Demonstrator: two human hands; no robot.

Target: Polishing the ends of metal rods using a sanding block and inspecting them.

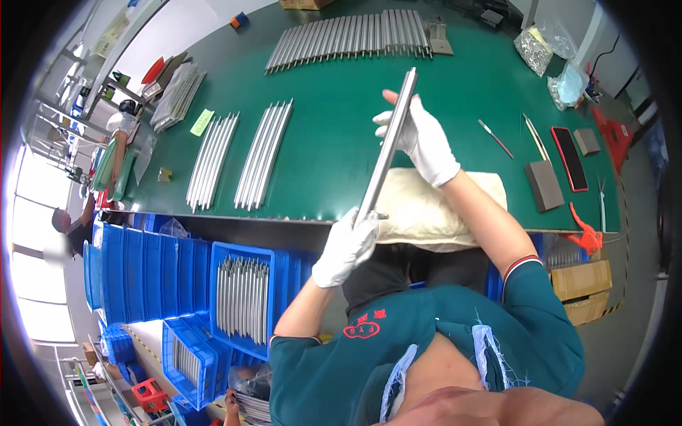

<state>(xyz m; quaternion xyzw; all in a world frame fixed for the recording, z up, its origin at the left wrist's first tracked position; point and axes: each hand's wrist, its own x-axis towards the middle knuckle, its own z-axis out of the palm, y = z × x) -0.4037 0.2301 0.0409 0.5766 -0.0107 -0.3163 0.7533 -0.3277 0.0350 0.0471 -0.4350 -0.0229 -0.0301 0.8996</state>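
A long flat silver metal bar [389, 145] is held up at a slant over the green table [334, 106]. My left hand [346, 246], in a white glove, grips its near lower end. My right hand [423, 138], also gloved in white, holds the bar near its upper half, fingers wrapped round the edge. Under the bar a cream cloth pad [419, 206] lies on the table's front edge.
Rows of similar metal bars [263, 156] [212, 162] [348, 37] lie on the table. A blue crate with bars [245, 295] stands below left among more blue crates. Sanding blocks [544, 184], a phone [569, 157], thin tools and an orange clamp [587, 234] sit at right. Other people work at left.
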